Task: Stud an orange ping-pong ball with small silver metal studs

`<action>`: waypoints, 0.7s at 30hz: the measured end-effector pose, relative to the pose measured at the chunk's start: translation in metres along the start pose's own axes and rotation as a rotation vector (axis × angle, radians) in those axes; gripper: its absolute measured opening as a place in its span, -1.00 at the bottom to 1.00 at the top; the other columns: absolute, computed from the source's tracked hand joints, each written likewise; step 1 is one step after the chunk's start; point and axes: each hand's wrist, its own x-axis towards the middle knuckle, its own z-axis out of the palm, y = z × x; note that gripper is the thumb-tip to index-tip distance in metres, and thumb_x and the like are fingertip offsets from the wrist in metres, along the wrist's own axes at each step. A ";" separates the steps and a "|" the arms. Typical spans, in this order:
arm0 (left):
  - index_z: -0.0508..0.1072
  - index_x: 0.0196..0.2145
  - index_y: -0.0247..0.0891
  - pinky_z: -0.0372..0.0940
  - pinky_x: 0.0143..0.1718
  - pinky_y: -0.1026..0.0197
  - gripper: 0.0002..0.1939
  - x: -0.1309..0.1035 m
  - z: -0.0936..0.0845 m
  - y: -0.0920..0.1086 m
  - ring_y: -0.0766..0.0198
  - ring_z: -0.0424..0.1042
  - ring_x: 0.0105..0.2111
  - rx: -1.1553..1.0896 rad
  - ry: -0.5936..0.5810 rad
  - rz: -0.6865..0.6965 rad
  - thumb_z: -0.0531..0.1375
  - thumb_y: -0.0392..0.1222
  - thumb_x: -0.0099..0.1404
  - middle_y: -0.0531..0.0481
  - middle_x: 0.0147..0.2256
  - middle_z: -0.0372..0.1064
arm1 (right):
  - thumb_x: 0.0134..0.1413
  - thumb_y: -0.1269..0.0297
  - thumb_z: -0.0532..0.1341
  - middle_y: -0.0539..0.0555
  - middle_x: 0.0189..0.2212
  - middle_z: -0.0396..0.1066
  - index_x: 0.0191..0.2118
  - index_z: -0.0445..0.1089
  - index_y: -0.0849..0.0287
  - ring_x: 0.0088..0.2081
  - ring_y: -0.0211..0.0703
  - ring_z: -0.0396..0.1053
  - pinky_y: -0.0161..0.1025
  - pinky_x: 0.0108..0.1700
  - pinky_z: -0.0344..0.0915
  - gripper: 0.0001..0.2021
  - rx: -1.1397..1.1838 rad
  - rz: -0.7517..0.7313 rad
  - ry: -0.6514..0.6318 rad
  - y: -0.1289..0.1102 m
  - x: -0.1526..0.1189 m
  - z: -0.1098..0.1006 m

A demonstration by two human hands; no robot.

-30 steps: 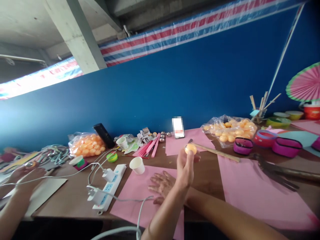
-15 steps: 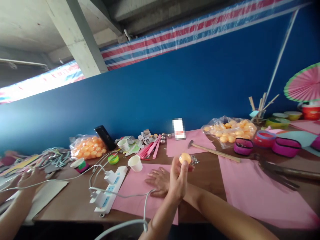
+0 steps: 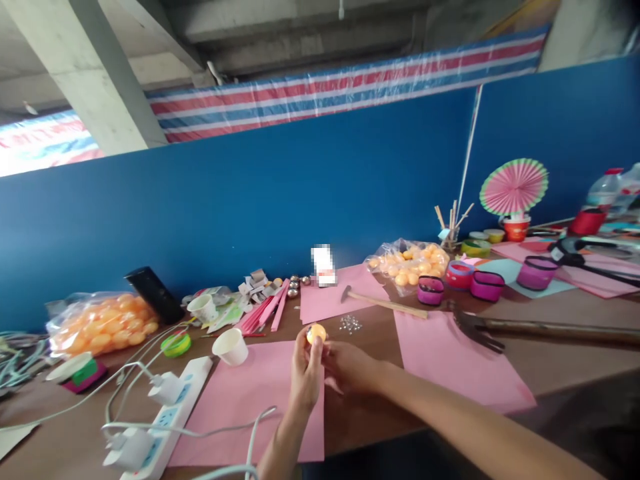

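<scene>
My left hand (image 3: 306, 373) is closed on an orange table tennis ball (image 3: 316, 333), thumb across its near side. My right hand (image 3: 347, 365) comes in from the right, close beside the ball and partly behind my left hand. Its fingertips are mostly hidden, so I cannot tell what they hold. Under and left of my hands lies a sheet of pink paper (image 3: 250, 393). Just beyond my right hand is a small heap of shiny silvery bits (image 3: 350, 324). A small hammer (image 3: 385, 303) lies behind the heap on the table.
A white power strip (image 3: 175, 413) with plugs and trailing cables lies at left, near a paper cup (image 3: 231, 347). Bags of orange balls (image 3: 107, 323) stand at left and back right. A claw hammer (image 3: 530, 328) and magenta containers (image 3: 487, 285) are at right.
My right hand has lifted off the pink paper and moved right, up beside the ball. My left hand still holds the ball. The view has turned right; the other person's hands are out of sight.
</scene>
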 end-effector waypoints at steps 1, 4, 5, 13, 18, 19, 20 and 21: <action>0.26 -0.11 -0.28 0.30 -0.28 0.21 -0.59 0.001 -0.003 -0.005 0.33 0.37 -0.39 0.027 0.006 0.001 0.09 0.01 0.14 -0.09 -0.29 0.36 | -0.07 0.33 0.12 0.13 -0.16 0.32 -0.12 0.28 0.21 -0.11 -0.13 0.25 -0.21 -0.06 0.20 -0.69 -0.029 0.027 -0.007 0.005 -0.009 -0.008; 0.27 -0.13 -0.29 0.31 -0.34 0.22 -0.56 0.003 -0.013 -0.017 0.34 0.35 -0.45 0.089 0.090 0.011 0.09 0.05 0.11 -0.07 -0.33 0.36 | 0.00 0.33 0.09 0.11 -0.14 0.31 -0.09 0.27 0.17 -0.08 -0.12 0.21 -0.17 -0.02 0.14 -0.71 -0.104 0.155 0.040 0.017 -0.037 -0.028; 0.27 -0.14 -0.30 0.32 -0.34 0.21 -0.54 0.004 -0.016 -0.020 0.33 0.36 -0.44 0.098 0.118 0.006 0.09 0.07 0.10 -0.08 -0.33 0.36 | 0.01 0.32 0.09 0.11 -0.14 0.31 -0.10 0.28 0.16 -0.08 -0.11 0.20 -0.16 -0.01 0.13 -0.72 -0.122 0.197 0.065 0.022 -0.047 -0.032; 0.31 -0.19 -0.31 0.32 -0.43 0.23 -0.43 0.009 -0.030 -0.050 0.30 0.38 -0.50 0.138 0.149 -0.090 0.14 0.18 -0.03 -0.08 -0.37 0.39 | 0.05 0.25 0.08 0.12 -0.21 0.35 -0.16 0.33 0.17 -0.16 -0.13 0.26 -0.18 -0.08 0.17 -0.77 -0.129 0.455 0.273 0.048 -0.105 -0.046; 0.33 -0.21 -0.30 0.32 -0.44 0.22 -0.46 0.011 -0.033 -0.060 0.26 0.40 -0.49 0.236 0.134 -0.076 0.14 0.17 -0.03 -0.08 -0.38 0.40 | 0.08 0.27 0.05 0.08 -0.28 0.40 -0.22 0.35 0.16 -0.22 -0.17 0.31 -0.23 -0.12 0.19 -0.80 -0.063 0.525 0.379 0.051 -0.115 -0.042; 0.33 -0.21 -0.29 0.33 -0.44 0.22 -0.47 0.011 -0.034 -0.061 0.24 0.41 -0.48 0.255 0.142 -0.078 0.15 0.16 -0.03 -0.09 -0.37 0.41 | 0.08 0.28 0.04 0.07 -0.30 0.40 -0.22 0.35 0.15 -0.23 -0.19 0.32 -0.25 -0.14 0.20 -0.80 -0.057 0.541 0.392 0.052 -0.115 -0.041; 0.33 -0.21 -0.29 0.33 -0.44 0.22 -0.48 0.011 -0.034 -0.062 0.23 0.41 -0.47 0.261 0.151 -0.078 0.16 0.14 -0.04 -0.09 -0.37 0.41 | 0.09 0.29 0.03 0.07 -0.30 0.41 -0.22 0.35 0.16 -0.24 -0.19 0.32 -0.27 -0.16 0.20 -0.80 -0.058 0.561 0.407 0.052 -0.116 -0.041; 0.33 -0.21 -0.29 0.33 -0.44 0.22 -0.48 0.012 -0.034 -0.063 0.23 0.42 -0.46 0.262 0.166 -0.080 0.17 0.13 -0.05 -0.09 -0.37 0.41 | 0.09 0.30 0.03 0.07 -0.31 0.41 -0.23 0.35 0.16 -0.25 -0.20 0.33 -0.28 -0.17 0.20 -0.80 -0.068 0.575 0.414 0.052 -0.116 -0.040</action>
